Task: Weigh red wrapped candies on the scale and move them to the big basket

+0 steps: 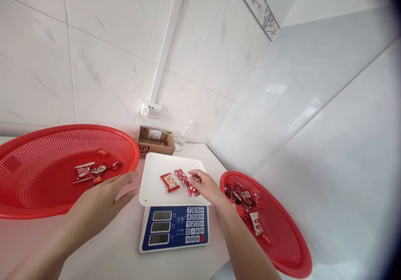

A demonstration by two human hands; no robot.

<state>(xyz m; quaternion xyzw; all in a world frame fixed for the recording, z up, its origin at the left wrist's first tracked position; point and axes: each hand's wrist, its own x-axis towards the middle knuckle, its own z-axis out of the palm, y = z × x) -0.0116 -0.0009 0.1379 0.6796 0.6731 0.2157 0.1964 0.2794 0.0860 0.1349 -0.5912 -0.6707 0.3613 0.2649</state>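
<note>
My right hand (203, 185) is over the white weighing tray (153, 163), its fingers closed on a red candy wrapper with white dots (181, 175). Part of that wrapper is hidden under the fingers. Just left of it, a flat red-and-cream snack packet (170, 182) lies on the tray. My left hand (109, 192) is in the air between the left basket and the tray, fingers stretched out and holding nothing. Below the tray, the blue panel of the digital scale (173, 230) shows three displays and a keypad.
A large red basket (62, 132) at left holds several wrapped sweets (99, 170). Another red basket (294, 238), tilted at right, holds a pile of packets (246, 196). Behind the scale stand a cardboard box (159, 148) and a clear bottle (182, 138), near a wall socket (151, 109).
</note>
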